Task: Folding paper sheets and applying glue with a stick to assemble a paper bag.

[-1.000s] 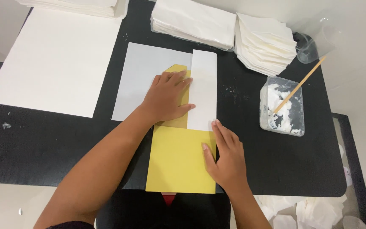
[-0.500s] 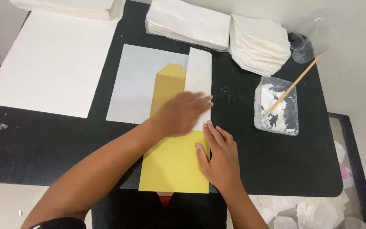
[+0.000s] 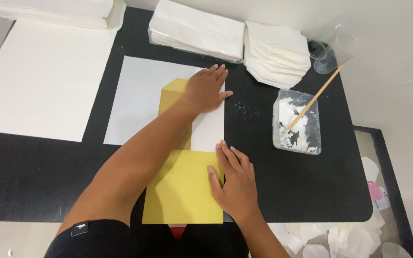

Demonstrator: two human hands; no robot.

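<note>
Seen from the head camera, looking down on a black table (image 3: 34, 181): a yellow paper envelope (image 3: 182, 191) lay near the front edge, partly on a pale grey sheet (image 3: 135, 100). A white paper strip (image 3: 209, 129) lay along the envelope's right side, running away from the viewer.

The left hand (image 3: 206, 88) reached across, pressed flat with fingers spread on the far end of the white strip, gripping nothing. The right hand (image 3: 233, 179) lay open and flat on the envelope's right edge, its fingertips touching the near end of the strip, also clasping nothing.

To the right, well apart from the hands, stood a clear plastic tub of white paste (image 3: 297, 122) with a wooden stick (image 3: 314, 98) leaning in it. A clear plastic cup (image 3: 333, 48) sat beyond it. Two stacks of folded white paper (image 3: 230, 38) lined the table's far edge, and a large white sheet (image 3: 39, 81) covered the left side.
</note>
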